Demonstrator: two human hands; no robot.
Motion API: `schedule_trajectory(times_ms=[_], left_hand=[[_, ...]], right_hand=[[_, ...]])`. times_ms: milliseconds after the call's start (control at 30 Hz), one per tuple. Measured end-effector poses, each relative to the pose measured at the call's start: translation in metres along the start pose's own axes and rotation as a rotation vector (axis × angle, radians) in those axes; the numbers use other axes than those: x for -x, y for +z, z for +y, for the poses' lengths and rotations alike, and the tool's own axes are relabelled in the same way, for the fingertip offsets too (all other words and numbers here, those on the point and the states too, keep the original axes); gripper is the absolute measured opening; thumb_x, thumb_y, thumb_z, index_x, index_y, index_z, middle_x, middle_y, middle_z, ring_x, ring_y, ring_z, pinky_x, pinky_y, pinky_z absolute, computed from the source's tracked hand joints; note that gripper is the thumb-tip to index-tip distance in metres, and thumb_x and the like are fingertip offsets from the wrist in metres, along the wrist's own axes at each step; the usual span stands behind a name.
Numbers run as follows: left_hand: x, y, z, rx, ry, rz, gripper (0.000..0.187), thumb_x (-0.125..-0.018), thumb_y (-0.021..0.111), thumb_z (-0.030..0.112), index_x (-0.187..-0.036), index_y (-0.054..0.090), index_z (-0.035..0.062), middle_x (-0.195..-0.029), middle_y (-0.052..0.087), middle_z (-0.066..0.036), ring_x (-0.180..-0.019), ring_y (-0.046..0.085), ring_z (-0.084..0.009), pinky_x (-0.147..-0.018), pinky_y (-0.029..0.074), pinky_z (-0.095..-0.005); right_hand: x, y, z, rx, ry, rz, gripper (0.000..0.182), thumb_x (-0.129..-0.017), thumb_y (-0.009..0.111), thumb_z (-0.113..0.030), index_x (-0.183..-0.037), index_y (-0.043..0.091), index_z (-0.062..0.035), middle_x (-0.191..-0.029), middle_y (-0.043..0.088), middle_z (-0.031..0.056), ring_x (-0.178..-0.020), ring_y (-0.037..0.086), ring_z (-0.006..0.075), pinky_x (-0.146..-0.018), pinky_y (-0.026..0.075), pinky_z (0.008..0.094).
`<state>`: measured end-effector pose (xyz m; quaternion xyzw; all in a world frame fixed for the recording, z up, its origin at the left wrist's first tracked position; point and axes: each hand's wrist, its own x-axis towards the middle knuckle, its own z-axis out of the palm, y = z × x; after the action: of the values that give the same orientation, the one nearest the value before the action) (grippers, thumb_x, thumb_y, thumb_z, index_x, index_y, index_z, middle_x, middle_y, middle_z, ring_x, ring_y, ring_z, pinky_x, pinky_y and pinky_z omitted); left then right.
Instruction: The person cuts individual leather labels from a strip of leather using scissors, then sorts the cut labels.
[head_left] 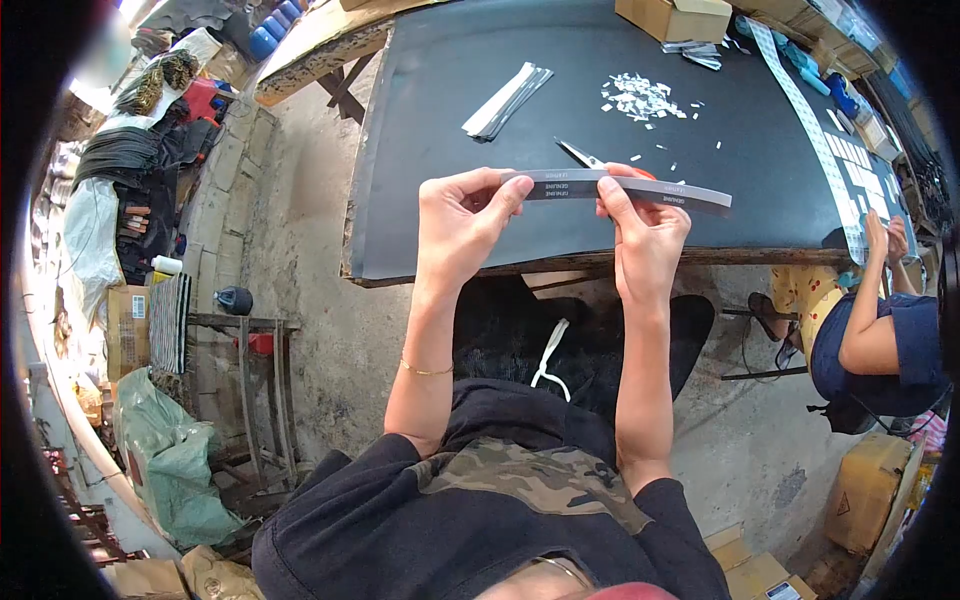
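Note:
A dark grey label strip, printed with small white words such as "GENUINE", is stretched between my two hands above the table's near edge. My left hand pinches its left end between thumb and fingers. Further along, my right hand pinches the strip, and its free end sticks out to the right. Just behind the strip lie scissors with orange handles, partly hidden by my right hand and the strip. A stack of long white and grey strips rests farther back on the left.
On the black table, a pile of small cut labels lies beyond my hands. A cardboard box stands at the back. Another person sits at the right, hands near a long white strip.

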<state>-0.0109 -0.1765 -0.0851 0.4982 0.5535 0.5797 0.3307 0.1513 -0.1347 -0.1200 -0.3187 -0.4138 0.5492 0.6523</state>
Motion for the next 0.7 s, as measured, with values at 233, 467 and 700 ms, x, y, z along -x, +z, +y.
schedule_trajectory(times_ms=[233,467,700], left_hand=[[0.0007,-0.0001,0.0006,-0.009,-0.002,-0.001,0.013,-0.083,0.070,0.010,-0.083,0.070,-0.0034,-0.062,0.059,-0.001,-0.053,0.048,-0.0025,-0.046,0.036,-0.0158],[0.0004,-0.0005,0.0000,-0.020,0.010,-0.001,0.015,-0.082,0.071,0.011,-0.084,0.069,-0.0040,-0.062,0.059,-0.001,-0.053,0.048,-0.0025,-0.046,0.036,-0.0158],[0.0002,0.0030,-0.0011,0.004,0.015,0.026,0.013,-0.083,0.070,0.010,-0.085,0.070,-0.0028,-0.061,0.058,0.001,-0.052,0.046,-0.0012,-0.045,0.033,-0.0159]], right_hand=[[0.0000,-0.0009,0.0006,-0.001,-0.012,0.002,0.017,-0.082,0.067,0.000,-0.097,0.067,0.0063,-0.082,0.067,0.0101,-0.067,0.061,0.0111,-0.063,0.051,0.0219],[-0.0004,-0.0021,0.0019,-0.026,-0.002,-0.010,0.015,-0.079,0.069,0.000,-0.093,0.066,0.0063,-0.088,0.066,0.0114,-0.067,0.058,0.0110,-0.062,0.049,0.0248],[-0.0002,-0.0029,-0.0027,-0.012,0.079,-0.005,0.012,-0.083,0.068,-0.005,-0.089,0.067,0.0046,-0.078,0.066,0.0088,-0.063,0.057,0.0096,-0.055,0.044,0.0231]])
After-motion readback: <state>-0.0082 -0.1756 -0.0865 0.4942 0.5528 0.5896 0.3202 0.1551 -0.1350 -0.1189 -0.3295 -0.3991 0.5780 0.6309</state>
